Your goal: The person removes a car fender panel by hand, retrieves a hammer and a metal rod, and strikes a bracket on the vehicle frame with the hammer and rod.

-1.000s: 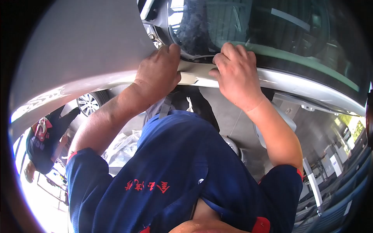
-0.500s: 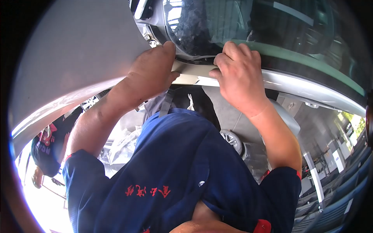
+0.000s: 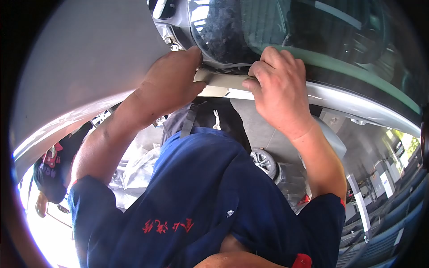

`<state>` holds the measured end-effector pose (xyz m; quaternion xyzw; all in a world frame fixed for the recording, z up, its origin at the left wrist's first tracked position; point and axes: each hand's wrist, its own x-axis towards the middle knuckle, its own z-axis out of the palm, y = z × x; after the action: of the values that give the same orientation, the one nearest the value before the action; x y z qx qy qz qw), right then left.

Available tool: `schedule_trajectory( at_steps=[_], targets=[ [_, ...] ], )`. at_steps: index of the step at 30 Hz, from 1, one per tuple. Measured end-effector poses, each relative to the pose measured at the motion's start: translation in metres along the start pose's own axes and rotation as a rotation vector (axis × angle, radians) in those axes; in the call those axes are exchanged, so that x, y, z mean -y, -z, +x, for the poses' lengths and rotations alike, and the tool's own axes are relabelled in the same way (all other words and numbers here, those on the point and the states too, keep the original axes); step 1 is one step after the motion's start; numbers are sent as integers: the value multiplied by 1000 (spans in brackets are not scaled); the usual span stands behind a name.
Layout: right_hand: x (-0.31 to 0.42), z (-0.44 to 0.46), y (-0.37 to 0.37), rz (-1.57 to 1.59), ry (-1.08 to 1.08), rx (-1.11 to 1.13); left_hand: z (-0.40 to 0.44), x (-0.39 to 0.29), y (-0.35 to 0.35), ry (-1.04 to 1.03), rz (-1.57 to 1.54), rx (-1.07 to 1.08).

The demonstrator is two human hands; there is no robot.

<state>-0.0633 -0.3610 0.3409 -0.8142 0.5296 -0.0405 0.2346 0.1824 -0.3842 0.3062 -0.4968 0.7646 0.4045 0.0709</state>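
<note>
One left hand [image 3: 172,79] and one right hand [image 3: 282,91] bend their fingers at one shiny beige metal edge [image 3: 225,81], seen between them. One dark glass window [image 3: 266,27] sits just past the fingers. I cannot tell if they pinch.

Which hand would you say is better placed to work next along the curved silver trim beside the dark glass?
Probably the right hand: it is next to the long, curved silver trim, while the left hand is farther away, near the large, smooth grey panel.

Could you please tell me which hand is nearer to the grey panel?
The left hand is nearer, right beside the grey panel. The right hand is farther off, at the edge of the glass.
</note>
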Motion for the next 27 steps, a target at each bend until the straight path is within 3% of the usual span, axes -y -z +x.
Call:
schedule_trajectory(
  at_steps=[3, 6, 9, 15, 27],
  targets=[
    [0, -1, -1, -3, 6, 2, -10, -7, -6, 66, -65, -84],
    [-1, 2, 1, -11, 7, 12, -18, -10, -16, -5, -56, -200],
    [0, 2, 1, 8, 2, 17, -21, -18, -30, 27, 99, -273],
    [-1, 4, 1, 4, -3, 33, -6, -11, -15, 71, -4, -86],
    [0, 4, 1, 18, -41, 43, -4, -10, -12, 68, -117, -107]
  ],
)
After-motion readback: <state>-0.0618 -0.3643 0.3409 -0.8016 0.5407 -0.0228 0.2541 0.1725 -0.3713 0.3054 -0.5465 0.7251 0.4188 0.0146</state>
